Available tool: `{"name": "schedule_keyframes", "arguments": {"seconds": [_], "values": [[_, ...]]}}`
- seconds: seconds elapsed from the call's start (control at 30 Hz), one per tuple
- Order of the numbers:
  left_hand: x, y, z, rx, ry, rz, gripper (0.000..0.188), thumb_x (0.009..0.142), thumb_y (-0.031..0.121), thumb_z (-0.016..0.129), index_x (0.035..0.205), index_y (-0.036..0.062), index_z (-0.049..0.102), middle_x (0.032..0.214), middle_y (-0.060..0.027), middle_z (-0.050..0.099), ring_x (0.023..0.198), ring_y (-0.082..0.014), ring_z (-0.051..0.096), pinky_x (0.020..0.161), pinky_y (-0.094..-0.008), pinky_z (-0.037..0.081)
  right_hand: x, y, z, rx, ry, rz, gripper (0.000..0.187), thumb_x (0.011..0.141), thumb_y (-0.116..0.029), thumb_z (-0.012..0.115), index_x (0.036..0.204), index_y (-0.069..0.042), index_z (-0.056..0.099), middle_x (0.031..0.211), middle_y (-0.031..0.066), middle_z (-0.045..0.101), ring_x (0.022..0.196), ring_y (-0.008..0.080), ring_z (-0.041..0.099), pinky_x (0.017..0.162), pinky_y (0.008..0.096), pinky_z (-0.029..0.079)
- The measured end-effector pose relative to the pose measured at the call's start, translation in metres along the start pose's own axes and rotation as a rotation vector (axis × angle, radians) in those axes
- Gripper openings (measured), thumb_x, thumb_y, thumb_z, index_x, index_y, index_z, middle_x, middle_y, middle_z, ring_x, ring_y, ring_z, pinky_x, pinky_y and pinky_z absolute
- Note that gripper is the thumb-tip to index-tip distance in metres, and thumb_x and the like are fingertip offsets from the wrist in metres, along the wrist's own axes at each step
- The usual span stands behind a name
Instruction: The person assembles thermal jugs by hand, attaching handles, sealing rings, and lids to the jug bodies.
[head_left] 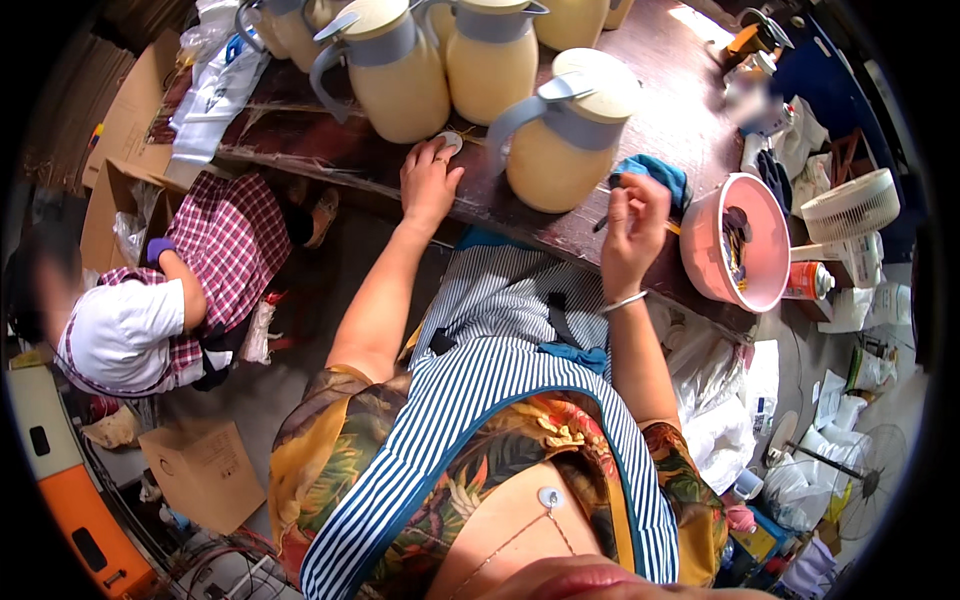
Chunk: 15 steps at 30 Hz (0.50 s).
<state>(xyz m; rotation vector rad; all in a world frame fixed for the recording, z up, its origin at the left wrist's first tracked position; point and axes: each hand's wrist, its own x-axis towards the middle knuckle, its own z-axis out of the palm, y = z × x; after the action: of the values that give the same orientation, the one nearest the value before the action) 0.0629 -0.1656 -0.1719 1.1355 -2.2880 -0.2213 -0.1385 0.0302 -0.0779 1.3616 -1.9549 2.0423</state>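
My left hand (430,187) rests at the table's near edge, fingers stretched and thumb apart. Its fingertips touch or lie beside a small round whitish disc (451,142); thin yellow string shows near it. My right hand (637,218) is raised in a pinch; a slim dark stick (601,224) sticks out beside its fingers, its kind unclear. Between my hands stands a cream jug (563,160) with a grey collar, handle and lid lever, upright. Behind my left hand is a similar jug (400,95). A blue cloth (655,178) lies just behind my right hand.
More cream jugs (490,65) crowd the back of the dark red table (290,120). A pink basin (710,250) holding small dark and yellow pieces sits at the right edge, beside a spray can (808,280). Another person (140,330) bends at the left near cardboard boxes (203,475).
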Motion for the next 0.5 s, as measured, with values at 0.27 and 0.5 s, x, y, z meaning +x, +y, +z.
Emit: {"name": "schedule_keyframes", "arguments": {"seconds": [0.27,0.5], "values": [[0.062,0.119,-0.103,-0.701,0.197,0.320,0.054,0.084,0.029,0.076,0.126,0.0026,0.055,0.117,-0.0175,0.063,0.104,-0.0300,0.064,0.087,-0.0366,0.052,-0.047,0.029,-0.013,0.109,-0.139,0.455,0.021,0.097,-0.016,0.060,0.112,-0.002,0.059,0.098,0.0034,0.060,0.083,0.0100,0.057,0.072,0.0241,0.050],[0.046,0.161,-0.081,-0.497,0.333,0.275,0.047,0.078,0.026,0.080,0.117,0.0053,0.063,0.095,-0.0172,0.070,0.081,-0.0351,0.069,0.070,-0.0371,0.055,0.077,-0.076,-0.011,-0.552,-0.060,-0.389,0.070,0.080,-0.053,0.071,0.128,-0.005,0.055,0.131,0.0181,0.052,0.119,0.0380,0.051,0.100,0.0459,0.039]]}}
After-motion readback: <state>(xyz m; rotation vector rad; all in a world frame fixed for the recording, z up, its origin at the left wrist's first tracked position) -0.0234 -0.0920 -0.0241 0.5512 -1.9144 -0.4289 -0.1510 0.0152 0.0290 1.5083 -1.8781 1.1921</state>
